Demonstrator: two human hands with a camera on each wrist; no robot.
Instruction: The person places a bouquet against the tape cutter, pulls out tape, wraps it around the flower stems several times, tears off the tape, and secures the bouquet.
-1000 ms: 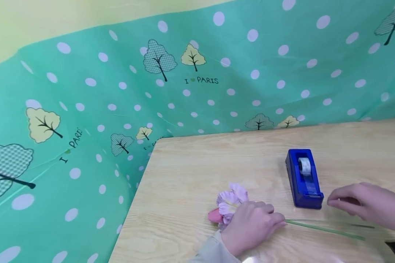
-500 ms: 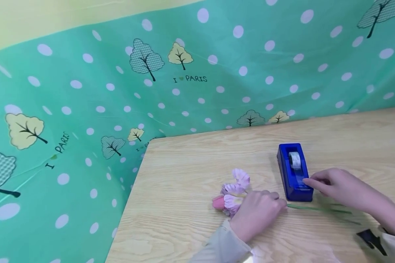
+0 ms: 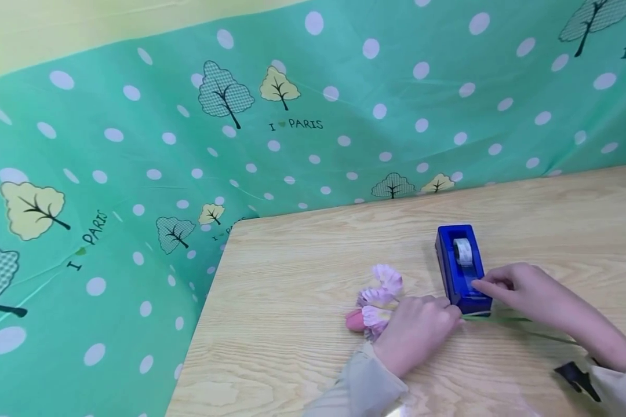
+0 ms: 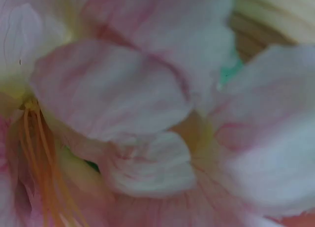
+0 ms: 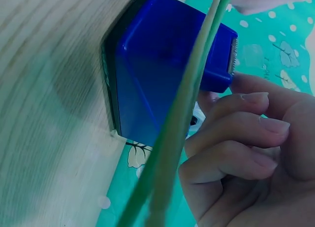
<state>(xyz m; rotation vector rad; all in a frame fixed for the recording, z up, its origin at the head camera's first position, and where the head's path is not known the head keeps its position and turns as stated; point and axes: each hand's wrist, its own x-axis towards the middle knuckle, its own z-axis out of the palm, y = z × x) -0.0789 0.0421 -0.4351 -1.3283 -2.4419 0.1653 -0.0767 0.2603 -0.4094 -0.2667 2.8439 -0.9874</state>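
Pale yellow wall (image 3: 78, 32) fills the upper left corner, and below it a teal cloth (image 3: 156, 104) printed with white dots, small trees and the word PARIS hangs down the left side and runs across the back. Beside it begins a light wood-grained bench (image 3: 276, 313). On the bench, right of the middle, lie the artificial flowers: a pink bud (image 3: 355, 320) at the far left of the bunch, then ruffled pinkish-lilac blossoms (image 3: 377, 317), which fill the left wrist view with soft petals and orange stamens. Just right of these, the left hand (image 3: 417, 330) comes out of a pale sleeve (image 3: 362, 385), its fingers curled round the bunch where the stems begin. Next stands a blue tape dispenser (image 3: 451, 278) with a roll of tape (image 3: 463, 252) in it, just beyond that hand. Green stems (image 5: 183, 104) stretch rightward past its near end. Farther right, the right hand (image 3: 519, 288) reaches over the stems with fingers curled in, thumb and forefinger drawn together at the tape near the cutter; whether they grip it I cannot tell. A small black object (image 3: 577, 379) shows beside the right sleeve (image 3: 623, 379).
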